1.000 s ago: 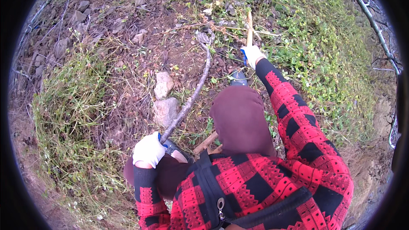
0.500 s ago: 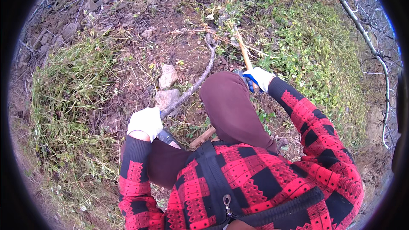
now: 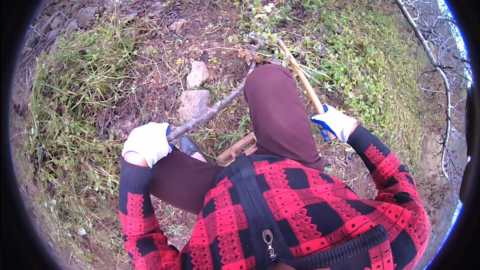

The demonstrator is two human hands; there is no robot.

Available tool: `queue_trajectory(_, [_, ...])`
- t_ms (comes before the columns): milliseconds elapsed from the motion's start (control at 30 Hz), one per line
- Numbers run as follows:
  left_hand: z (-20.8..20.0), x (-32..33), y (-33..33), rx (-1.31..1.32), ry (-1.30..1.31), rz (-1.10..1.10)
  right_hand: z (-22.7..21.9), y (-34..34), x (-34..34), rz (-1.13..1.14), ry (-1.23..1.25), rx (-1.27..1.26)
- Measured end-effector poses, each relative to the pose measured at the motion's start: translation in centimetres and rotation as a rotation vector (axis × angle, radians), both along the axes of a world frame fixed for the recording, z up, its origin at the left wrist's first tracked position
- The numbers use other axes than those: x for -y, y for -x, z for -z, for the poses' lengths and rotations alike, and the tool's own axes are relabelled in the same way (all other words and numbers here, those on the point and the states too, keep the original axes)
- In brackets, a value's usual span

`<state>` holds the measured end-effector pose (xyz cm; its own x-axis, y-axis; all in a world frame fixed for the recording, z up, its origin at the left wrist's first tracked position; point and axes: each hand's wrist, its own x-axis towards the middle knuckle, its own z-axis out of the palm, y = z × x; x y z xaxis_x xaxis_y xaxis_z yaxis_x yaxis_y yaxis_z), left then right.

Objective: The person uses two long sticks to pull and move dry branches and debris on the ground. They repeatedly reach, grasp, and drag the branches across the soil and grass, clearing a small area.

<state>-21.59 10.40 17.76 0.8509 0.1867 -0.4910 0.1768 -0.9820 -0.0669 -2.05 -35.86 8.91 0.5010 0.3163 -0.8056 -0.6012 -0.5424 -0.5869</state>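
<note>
Toward nine o'clock, gripping a rough grey-barked branch (image 3: pixel 212 110) in the white-and-blue-gloved left hand (image 3: pixel 147 143) and, toward three, clasping a tan wooden handle (image 3: pixel 304 80) in the likewise gloved right hand (image 3: pixel 335 122), seemingly midway, having both grasped but releasing neither.

daylight is falling on brown, litter-strewn ground (image 3: pixel 216 24); tangled grass (image 3: pixel 75 115) is spreading along the left, grey rocks (image 3: pixel 86 16) are lying at the upper left, two pale stones (image 3: pixel 198 74) are resting mid-view, low green plants (image 3: pixel 362 65) are covering the right, and a bare branch (image 3: pixel 426 46) is curving past them.
</note>
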Motion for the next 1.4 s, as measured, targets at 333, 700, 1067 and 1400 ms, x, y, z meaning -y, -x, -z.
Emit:
queue_trajectory(333, [1.5, 2.0, -2.4, -0.131, 0.014, -0.142, 11.5, -7.0, -2.9, 0.377, -0.150, 0.276])
queue_trajectory(700, [3.8, 3.7, -4.5, -0.253, -0.170, -0.319, 20.1, -30.0, 4.1, 0.125, 0.729, 0.835])
queue_trajectory(1067, [4.8, 2.3, -7.9, -0.370, -0.330, -0.286, 21.3, -11.6, 9.6, 0.075, 0.742, 0.775])
queue_trajectory(1400, [5.5, 0.1, -8.5, -0.400, -0.268, -0.365, 14.1, 3.8, 12.4, 0.360, 0.608, 0.532])
